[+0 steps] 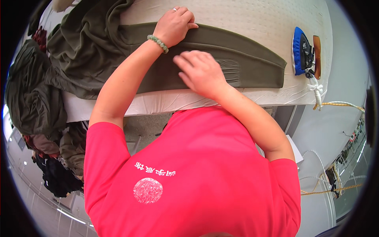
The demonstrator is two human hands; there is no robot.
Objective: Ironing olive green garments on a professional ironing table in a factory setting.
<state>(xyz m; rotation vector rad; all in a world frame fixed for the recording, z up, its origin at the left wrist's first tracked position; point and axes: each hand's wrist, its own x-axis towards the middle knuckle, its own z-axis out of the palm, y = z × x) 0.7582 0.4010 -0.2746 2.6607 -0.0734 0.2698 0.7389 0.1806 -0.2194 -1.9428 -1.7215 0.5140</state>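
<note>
Dark olive-green trousers [252, 59] lie with one leg stretched flat across a padded, cream-covered ironing table [252, 15]. A finely ribbed patch [230, 72] shows on that leg, near my right hand. At the leg's far edge my left hand [176, 25] is closed, its thumb and fingers pinching the cloth; a ring and a beaded bracelet [158, 43] are on that arm. Over the middle of the leg is my right hand [201, 73], slightly blurred, with fingers extended and nothing held. Whether its palm touches the cloth I cannot tell.
An iron [303, 53] with a blue-and-white cover and brown handle rests at the table's right end, its cords trailing right. Bunched dark green cloth [31, 91] hangs at the left edge. More garments [59, 173] are heaped below it.
</note>
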